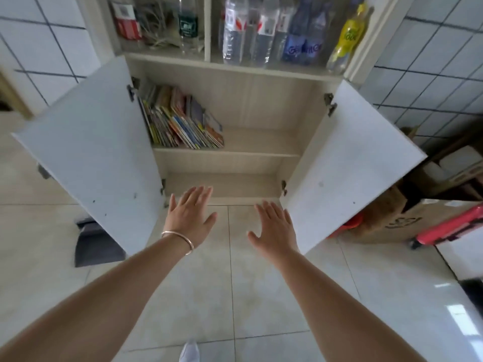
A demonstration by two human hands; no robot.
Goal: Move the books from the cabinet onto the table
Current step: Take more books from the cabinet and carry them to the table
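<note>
A pale wooden cabinet (264, 105) stands in front of me with both lower doors swung wide. Several thin colourful books (180, 118) lean together at the left end of its upper inner shelf (256, 142). The compartment below them holds nothing that I can see. My left hand (189, 215), with a thin bangle on the wrist, is stretched forward, fingers apart, below the cabinet's bottom edge. My right hand (274, 228) is beside it, also spread flat and holding nothing. Both hands are well below the books and touch nothing.
The left door (88, 158) and right door (350, 168) flank my arms. Several plastic bottles (251, 30) fill the glass-fronted section above. A dark dustpan (94, 244) lies on the tiled floor at left; a cardboard box (397, 220) and a red object (449, 228) sit at right.
</note>
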